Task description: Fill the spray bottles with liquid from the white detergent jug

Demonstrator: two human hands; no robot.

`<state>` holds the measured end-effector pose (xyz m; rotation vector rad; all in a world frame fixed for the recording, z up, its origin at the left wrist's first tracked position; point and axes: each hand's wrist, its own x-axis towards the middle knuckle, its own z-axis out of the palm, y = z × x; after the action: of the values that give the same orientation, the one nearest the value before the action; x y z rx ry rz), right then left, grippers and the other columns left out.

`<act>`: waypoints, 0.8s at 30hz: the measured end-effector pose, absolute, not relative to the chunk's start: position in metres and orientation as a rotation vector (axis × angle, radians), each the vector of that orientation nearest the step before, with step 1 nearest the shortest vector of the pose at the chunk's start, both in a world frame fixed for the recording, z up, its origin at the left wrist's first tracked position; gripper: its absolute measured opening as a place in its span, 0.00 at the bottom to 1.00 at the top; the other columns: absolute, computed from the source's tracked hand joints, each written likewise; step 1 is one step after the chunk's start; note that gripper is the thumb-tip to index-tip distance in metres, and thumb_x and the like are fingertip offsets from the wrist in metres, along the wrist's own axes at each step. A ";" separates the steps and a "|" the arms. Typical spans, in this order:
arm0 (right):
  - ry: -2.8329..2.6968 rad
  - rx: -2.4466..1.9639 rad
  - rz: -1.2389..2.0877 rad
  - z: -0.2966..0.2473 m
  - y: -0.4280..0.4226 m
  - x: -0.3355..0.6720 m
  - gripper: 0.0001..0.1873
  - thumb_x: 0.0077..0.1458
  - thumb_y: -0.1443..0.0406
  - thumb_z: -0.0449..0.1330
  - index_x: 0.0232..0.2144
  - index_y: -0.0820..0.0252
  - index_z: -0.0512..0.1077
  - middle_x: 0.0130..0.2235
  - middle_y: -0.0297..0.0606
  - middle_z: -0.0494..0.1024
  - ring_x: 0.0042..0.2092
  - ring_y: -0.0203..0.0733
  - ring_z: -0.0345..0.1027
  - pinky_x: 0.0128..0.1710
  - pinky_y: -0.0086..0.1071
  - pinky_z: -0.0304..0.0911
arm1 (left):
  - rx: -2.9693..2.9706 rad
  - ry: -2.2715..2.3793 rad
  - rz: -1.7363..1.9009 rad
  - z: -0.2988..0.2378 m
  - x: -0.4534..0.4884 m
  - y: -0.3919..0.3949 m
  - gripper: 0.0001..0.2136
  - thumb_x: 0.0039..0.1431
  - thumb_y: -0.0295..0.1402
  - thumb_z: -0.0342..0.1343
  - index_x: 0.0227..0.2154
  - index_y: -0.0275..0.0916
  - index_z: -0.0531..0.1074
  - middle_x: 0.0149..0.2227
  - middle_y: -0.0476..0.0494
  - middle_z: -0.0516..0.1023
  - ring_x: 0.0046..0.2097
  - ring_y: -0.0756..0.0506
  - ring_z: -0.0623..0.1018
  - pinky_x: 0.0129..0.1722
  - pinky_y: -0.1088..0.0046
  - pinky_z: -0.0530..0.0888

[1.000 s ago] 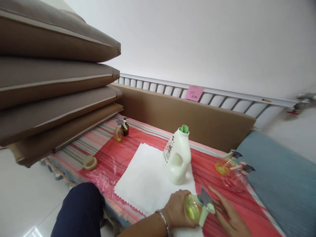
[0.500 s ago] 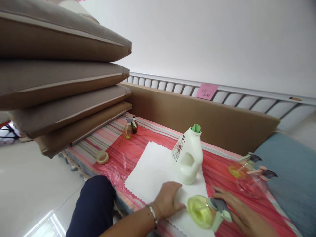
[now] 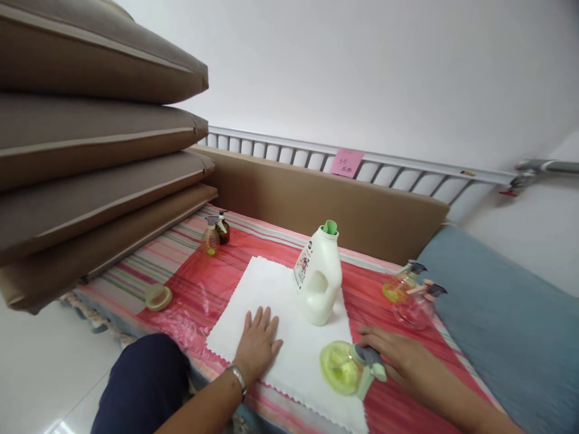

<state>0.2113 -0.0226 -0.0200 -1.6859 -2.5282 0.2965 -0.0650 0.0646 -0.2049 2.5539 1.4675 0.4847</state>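
Note:
My left hand (image 3: 257,346) lies flat with fingers spread on a white cloth with scalloped edges (image 3: 298,367). A silvery bracelet circles that wrist. My right hand (image 3: 395,355) is closed on the grey and green head of a clear spray bottle (image 3: 340,369), which holds yellow-green liquid. The bottle appears tilted over the cloth's right part; some of my fingers are hidden behind its head. Between and beyond my hands, a pale green jug (image 3: 322,277) with a handle and label stands upright, a green spout showing in its neck.
Two spray bottles, one yellow (image 3: 400,284) and one pink (image 3: 418,307), stand at the right. An amber bottle (image 3: 210,241) and a dark brown bottle (image 3: 222,230) stand back left. A pale cap (image 3: 158,296) lies left on red plastic sheeting. Stacked cushions (image 3: 104,138) overhang the left side.
My left hand has gone from a curled pose near the spray bottle to lying flat further left. My right hand keeps hold of the bottle. The camera view has shifted right.

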 end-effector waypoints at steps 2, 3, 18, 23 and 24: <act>-2.493 -1.642 0.257 -0.028 -0.023 0.212 0.15 0.52 0.73 0.50 0.38 0.56 0.71 0.47 0.43 0.75 0.47 0.45 0.69 0.47 0.38 0.64 | 2.586 1.467 0.492 -0.206 -0.066 0.066 0.24 0.61 0.44 0.44 0.59 0.45 0.57 0.64 0.39 0.55 0.64 0.34 0.54 0.60 0.45 0.52; -2.472 -1.628 0.250 -0.031 -0.024 0.212 0.15 0.51 0.73 0.50 0.38 0.57 0.71 0.45 0.43 0.76 0.45 0.45 0.70 0.46 0.38 0.65 | 2.603 1.466 0.496 -0.207 -0.066 0.066 0.24 0.61 0.43 0.44 0.59 0.45 0.58 0.64 0.39 0.56 0.64 0.34 0.55 0.59 0.45 0.53; -1.888 -2.267 -0.033 -0.015 -0.018 0.335 0.03 0.56 0.68 0.55 0.34 0.61 0.68 0.36 0.35 0.74 0.38 0.39 0.68 0.39 0.35 0.64 | 2.735 1.526 0.574 -0.236 -0.067 0.081 0.23 0.59 0.44 0.43 0.57 0.47 0.62 0.62 0.45 0.59 0.63 0.36 0.59 0.58 0.47 0.55; -1.721 -2.506 -0.144 -0.019 -0.005 0.395 0.11 0.58 0.61 0.56 0.40 0.61 0.69 0.42 0.38 0.74 0.41 0.42 0.69 0.43 0.42 0.66 | 2.732 1.537 0.563 -0.239 -0.067 0.084 0.23 0.58 0.44 0.44 0.56 0.48 0.62 0.62 0.47 0.59 0.62 0.36 0.60 0.58 0.48 0.55; -1.694 -2.542 -0.156 -0.020 -0.002 0.405 0.11 0.58 0.60 0.56 0.41 0.61 0.69 0.42 0.38 0.74 0.42 0.42 0.69 0.43 0.42 0.66 | 2.737 1.534 0.571 -0.240 -0.067 0.085 0.23 0.58 0.44 0.44 0.56 0.49 0.62 0.62 0.48 0.60 0.62 0.36 0.60 0.58 0.48 0.55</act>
<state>0.4046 -0.0025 -0.0200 -2.5423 -1.6942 -0.1560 -0.0671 0.0848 -0.2396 2.7371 1.5343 0.5709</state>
